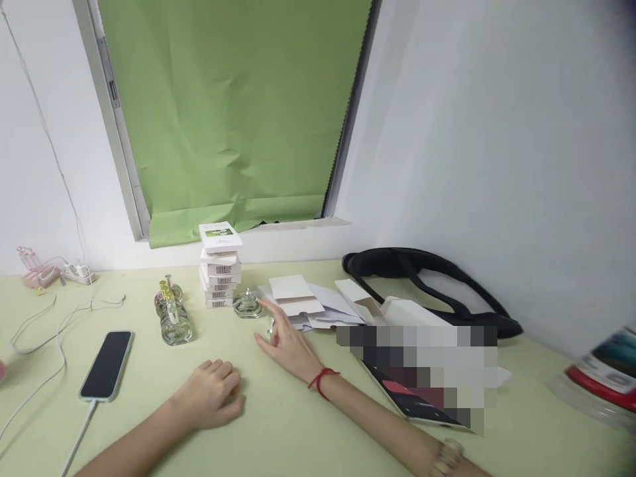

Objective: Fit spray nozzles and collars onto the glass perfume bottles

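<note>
My left hand (211,392) rests on the pale green table (278,424) with its fingers curled under, nothing visible in it. My right hand (287,339), with a red string on the wrist, lies flat with fingers stretched toward a small clear glass bottle (247,304); its fingertips are just right of that bottle and beside a tiny cap-like piece (271,326). Flat white cardboard box blanks (298,296) lie just beyond the right hand. A stack of small white boxes (220,266) stands behind the bottle. Further clear bottles with gold tops (173,315) stand left of the stack.
A phone (106,365) on a white charging cable lies at the left, near a power strip (77,273). A black bag (427,281) sits at the back right by the wall. A tablet (412,401) lies under my right forearm. A green blind covers the window.
</note>
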Available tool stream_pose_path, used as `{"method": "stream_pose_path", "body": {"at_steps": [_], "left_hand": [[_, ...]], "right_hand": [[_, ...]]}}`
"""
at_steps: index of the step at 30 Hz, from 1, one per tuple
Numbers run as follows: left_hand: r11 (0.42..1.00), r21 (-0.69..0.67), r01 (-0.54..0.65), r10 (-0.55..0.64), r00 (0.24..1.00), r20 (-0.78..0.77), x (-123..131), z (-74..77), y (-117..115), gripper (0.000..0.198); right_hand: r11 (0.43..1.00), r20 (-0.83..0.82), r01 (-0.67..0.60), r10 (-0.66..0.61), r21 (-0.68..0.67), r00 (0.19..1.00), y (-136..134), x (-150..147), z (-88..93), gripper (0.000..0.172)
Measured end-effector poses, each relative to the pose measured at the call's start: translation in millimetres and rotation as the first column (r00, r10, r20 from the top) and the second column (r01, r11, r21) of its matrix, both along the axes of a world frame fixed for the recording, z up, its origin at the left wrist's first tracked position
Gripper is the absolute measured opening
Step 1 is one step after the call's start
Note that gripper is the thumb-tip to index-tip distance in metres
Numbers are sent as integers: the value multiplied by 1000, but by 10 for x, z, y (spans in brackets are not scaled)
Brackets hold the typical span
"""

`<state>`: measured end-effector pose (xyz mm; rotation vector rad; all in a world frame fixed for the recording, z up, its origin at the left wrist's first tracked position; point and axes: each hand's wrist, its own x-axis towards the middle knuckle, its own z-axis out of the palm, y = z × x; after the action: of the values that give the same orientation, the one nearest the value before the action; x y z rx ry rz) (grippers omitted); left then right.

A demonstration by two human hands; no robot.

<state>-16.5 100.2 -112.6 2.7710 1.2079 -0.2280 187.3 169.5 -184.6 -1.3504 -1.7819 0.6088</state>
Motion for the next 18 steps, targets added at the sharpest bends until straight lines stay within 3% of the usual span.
{"method": "stream_pose_path", "body": {"at_steps": [5,11,18], "left_hand": [[999,21,26,-26,1000,-12,-25,-44,-5,13],[999,8,33,-34,987,159,-111,-101,34,9],[998,29,57,-61,986,157,-103,-99,21,8]], "right_hand": [[993,75,-10,19,-117,997,105,-22,28,72],[1000,-101,-13,14,14,995,119,-7,-55,59],[996,-36,-25,28,83,999,185,-33,-196,44]]}}
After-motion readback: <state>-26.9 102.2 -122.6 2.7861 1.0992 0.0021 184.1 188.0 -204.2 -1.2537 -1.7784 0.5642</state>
